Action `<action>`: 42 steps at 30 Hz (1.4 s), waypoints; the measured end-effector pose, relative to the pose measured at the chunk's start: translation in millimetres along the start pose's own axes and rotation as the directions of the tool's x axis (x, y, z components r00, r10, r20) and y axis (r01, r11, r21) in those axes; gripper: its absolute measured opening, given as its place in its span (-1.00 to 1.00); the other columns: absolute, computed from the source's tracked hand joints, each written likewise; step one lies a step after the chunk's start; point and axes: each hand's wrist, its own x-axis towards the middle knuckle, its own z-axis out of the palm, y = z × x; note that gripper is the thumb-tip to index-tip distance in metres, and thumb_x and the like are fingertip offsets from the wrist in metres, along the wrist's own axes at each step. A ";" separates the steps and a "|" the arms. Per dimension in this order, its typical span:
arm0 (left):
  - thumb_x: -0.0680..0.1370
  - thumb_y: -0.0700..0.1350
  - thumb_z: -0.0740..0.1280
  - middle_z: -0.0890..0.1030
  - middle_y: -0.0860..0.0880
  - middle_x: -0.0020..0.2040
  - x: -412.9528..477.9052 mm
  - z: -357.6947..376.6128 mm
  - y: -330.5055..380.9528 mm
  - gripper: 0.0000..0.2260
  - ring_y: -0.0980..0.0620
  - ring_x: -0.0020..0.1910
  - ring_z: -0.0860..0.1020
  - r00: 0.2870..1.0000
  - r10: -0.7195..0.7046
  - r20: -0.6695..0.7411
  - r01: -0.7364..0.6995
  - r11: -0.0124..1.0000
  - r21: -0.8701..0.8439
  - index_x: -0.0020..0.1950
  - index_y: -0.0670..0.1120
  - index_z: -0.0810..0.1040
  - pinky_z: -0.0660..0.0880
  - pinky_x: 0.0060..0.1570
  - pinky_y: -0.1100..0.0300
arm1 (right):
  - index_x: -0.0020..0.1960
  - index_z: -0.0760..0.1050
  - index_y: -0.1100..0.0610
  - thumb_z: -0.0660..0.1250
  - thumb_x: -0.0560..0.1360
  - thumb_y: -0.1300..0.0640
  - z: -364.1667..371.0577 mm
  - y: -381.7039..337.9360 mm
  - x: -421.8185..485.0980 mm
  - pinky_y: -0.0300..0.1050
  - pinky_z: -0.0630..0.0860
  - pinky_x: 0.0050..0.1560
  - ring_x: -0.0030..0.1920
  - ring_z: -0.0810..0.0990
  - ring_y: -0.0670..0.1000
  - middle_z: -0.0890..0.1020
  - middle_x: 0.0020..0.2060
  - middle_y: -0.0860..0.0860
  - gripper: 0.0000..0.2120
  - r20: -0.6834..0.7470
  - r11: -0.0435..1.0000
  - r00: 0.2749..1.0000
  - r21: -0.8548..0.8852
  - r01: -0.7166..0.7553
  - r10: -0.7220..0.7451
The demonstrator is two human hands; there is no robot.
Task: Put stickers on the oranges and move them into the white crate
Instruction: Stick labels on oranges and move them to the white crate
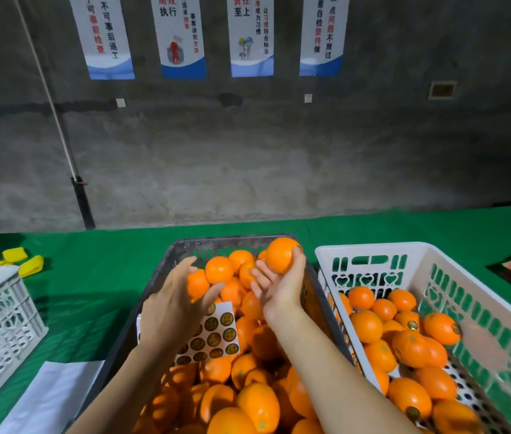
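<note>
A round, glossy orange (280, 254) is being held above the far end of the dark plastic crate (182, 249) full of fruit, gripped by the right hand (279, 285), palm up, fingers curling round it. The left hand (171, 303) is hovering just beside it, fingers loosely spread, holding nothing visible. The white sticker sheet (216, 333) is lying below. Turning bare peel upward would probably help the sticker go on smoothly before the fruit goes to the white lattice crate (373, 250) on the right.
</note>
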 end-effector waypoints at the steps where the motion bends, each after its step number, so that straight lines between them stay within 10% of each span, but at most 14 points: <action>1: 0.48 0.46 0.14 0.67 -0.04 0.16 0.9 0.8 -0.1 -0.25 -0.17 -0.04 0.69 1.000 -0.014 -0.001 0.014 1.000 -0.003 0.41 -0.09 0.41 0.60 -0.25 -0.01 | 0.26 0.55 0.15 0.16 0.44 -0.49 -5.6 -7.0 3.9 -0.01 0.51 0.05 0.10 0.63 0.08 0.67 0.14 0.09 -0.23 -0.022 0.990 1.000 0.143 0.014 -0.010; 8: 0.50 0.31 0.16 0.67 -0.05 0.16 0.1 4.0 8.7 -0.35 -0.12 -0.05 0.69 1.000 -0.022 0.022 0.023 1.000 -0.019 0.40 -0.13 0.43 0.52 -0.26 0.12 | 0.48 0.27 0.04 0.11 0.50 -0.42 -26.1 -30.6 17.2 0.13 0.50 0.16 0.07 0.66 0.18 0.59 0.26 0.08 -0.27 -0.162 0.872 0.972 0.435 0.224 -0.169; 12: 0.63 0.31 -0.08 0.63 -0.06 0.23 -1.4 5.4 6.7 -0.39 -0.14 -0.03 0.66 1.000 -0.013 0.001 0.013 1.000 -0.025 0.44 -0.06 0.39 0.41 -0.27 0.18 | 0.22 0.49 0.12 0.16 0.60 -0.17 -9.4 -16.6 6.2 -0.04 0.49 -0.09 -0.06 0.65 0.06 0.67 -0.02 0.04 -0.59 -0.099 0.978 0.976 -0.088 0.188 -0.196; 15: 0.56 0.36 -0.25 0.61 -0.10 0.28 -3.8 2.4 7.1 -0.27 -0.22 0.10 0.62 1.000 -0.022 -0.012 0.021 0.996 -0.090 0.43 -0.01 0.41 0.49 -0.06 0.01 | 0.04 0.58 0.14 0.26 0.59 0.03 3.0 4.2 -6.8 -0.08 0.50 -0.10 -0.12 0.59 0.05 0.65 -0.15 0.10 -0.79 0.265 0.665 0.884 -0.585 0.465 -0.385; 18: 0.54 0.40 -0.30 0.61 -0.08 0.27 -5.2 1.9 6.0 -0.23 -0.21 0.09 0.63 0.999 -0.020 -0.026 0.017 0.992 -0.125 0.41 0.01 0.42 0.49 -0.08 0.03 | 0.03 0.58 0.03 0.30 0.58 -0.02 6.8 18.5 -18.6 -0.05 0.51 -0.06 -0.12 0.56 -0.01 0.61 -0.08 0.16 -0.85 0.605 0.412 0.788 -0.692 0.592 -0.115; 21: 0.56 0.41 -0.28 0.63 -0.06 0.23 -6.3 1.5 3.6 -0.25 -0.16 0.04 0.65 0.999 -0.011 -0.031 0.006 0.987 -0.158 0.40 0.00 0.42 0.40 -0.17 0.12 | 0.16 0.59 0.11 0.33 0.58 0.08 6.9 20.8 -23.3 -0.01 0.52 0.14 0.05 0.63 0.07 0.64 -0.04 0.13 -0.80 0.612 0.366 0.774 -0.766 0.529 0.162; 31: 0.63 0.31 -0.16 0.64 0.02 0.02 -3.9 3.3 0.0 -0.43 0.08 -0.07 0.59 0.996 0.016 -0.085 -0.033 0.978 -0.208 0.14 0.04 0.53 0.34 -0.18 0.20 | 0.11 0.68 0.08 0.37 0.51 0.25 2.9 16.0 -14.7 -0.21 0.59 0.06 0.05 0.65 -0.10 0.71 0.00 -0.08 -0.77 0.632 0.291 0.764 -0.761 0.580 0.129; 35: 0.60 0.31 -0.05 0.41 0.06 -0.43 0.6 6.8 -7.1 -0.53 0.15 -0.42 0.42 0.997 0.012 0.076 0.005 0.975 -0.224 -0.33 0.05 0.32 0.25 -0.41 0.18 | 0.00 0.70 -0.01 0.44 0.51 0.15 -1.0 13.9 -6.6 -0.31 0.55 -0.21 -0.13 0.68 -0.15 0.73 -0.14 -0.11 -0.89 0.560 0.426 0.829 -0.753 0.501 0.015; 42: 0.48 -0.04 0.18 0.27 0.04 -0.50 6.9 10.7 -14.0 -0.72 0.07 -0.49 0.27 0.906 0.083 0.416 0.121 0.889 -0.442 -0.41 -0.03 0.21 0.19 -0.41 0.14 | -0.07 0.67 -0.08 0.49 0.47 0.13 -6.5 16.8 2.4 -0.32 0.49 -0.33 -0.34 0.59 -0.16 0.67 -0.29 -0.14 -0.89 0.527 0.434 0.842 -0.735 0.520 -0.115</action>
